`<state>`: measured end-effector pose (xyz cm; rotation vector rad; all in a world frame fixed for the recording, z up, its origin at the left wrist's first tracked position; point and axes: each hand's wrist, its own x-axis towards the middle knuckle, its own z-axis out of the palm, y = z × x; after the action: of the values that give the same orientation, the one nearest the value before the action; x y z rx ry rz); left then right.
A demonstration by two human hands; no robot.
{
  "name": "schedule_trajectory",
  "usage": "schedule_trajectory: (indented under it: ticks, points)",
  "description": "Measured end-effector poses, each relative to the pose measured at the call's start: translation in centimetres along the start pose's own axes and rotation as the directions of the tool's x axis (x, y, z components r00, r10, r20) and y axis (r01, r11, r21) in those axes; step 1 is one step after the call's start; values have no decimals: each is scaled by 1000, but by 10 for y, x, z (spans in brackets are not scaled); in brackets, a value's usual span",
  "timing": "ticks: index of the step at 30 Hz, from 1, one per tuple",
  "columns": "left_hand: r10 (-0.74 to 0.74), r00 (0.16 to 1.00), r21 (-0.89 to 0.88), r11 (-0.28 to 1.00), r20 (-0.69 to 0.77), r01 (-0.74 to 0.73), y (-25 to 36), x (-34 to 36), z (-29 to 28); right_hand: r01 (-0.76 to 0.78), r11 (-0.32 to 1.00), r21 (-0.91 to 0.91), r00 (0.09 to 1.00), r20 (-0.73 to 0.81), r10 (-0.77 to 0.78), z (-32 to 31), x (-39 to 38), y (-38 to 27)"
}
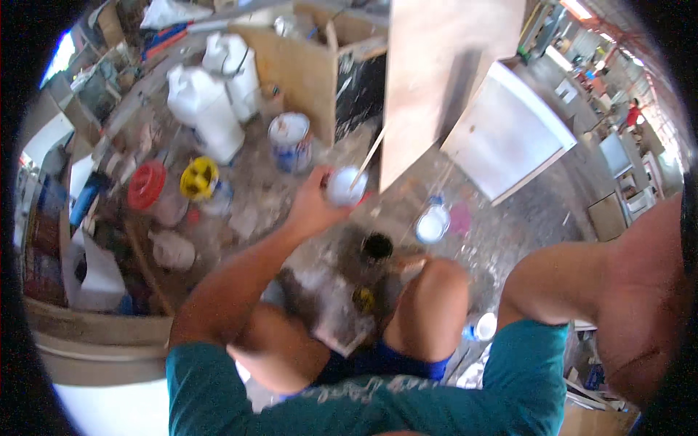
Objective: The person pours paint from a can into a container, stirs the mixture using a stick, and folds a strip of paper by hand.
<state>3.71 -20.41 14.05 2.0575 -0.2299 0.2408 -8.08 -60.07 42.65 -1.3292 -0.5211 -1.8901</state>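
Observation:
My left hand is closed around a small white container, held out in front of me above the floor. A thin light-coloured stick leans in the container and sticks out past its rim. My right arm is bent and raised close at the right edge; the hand itself lies outside the picture. Below the held container, a dark open pot stands between my knees. To its right on the floor is an open can of white paint.
A paint can, white jugs, a yellow-topped container and a red lid stand at the left. Ahead are a wooden board and a white panel. A white cup lies beside my right knee.

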Motion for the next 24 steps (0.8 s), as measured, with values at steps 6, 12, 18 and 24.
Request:
schedule_trajectory:
  ticks: [6,12,18,24]
  points:
    - [-25,999,-98,995,44,29,-7,-13,1,-70,956,-285,982,-190,15,-67,40,32]
    - [-23,997,-140,990,76,34,4,-11,-3,-217,873,-437,953,-287,94,-109,91,72]
    - [-72,996,54,996,50,69,-9,4,-9,-276,837,-472,925,-367,98,-137,97,96]
    - [-71,992,16,997,104,70,-4,9,11,-305,807,-505,914,-393,100,-158,114,86]
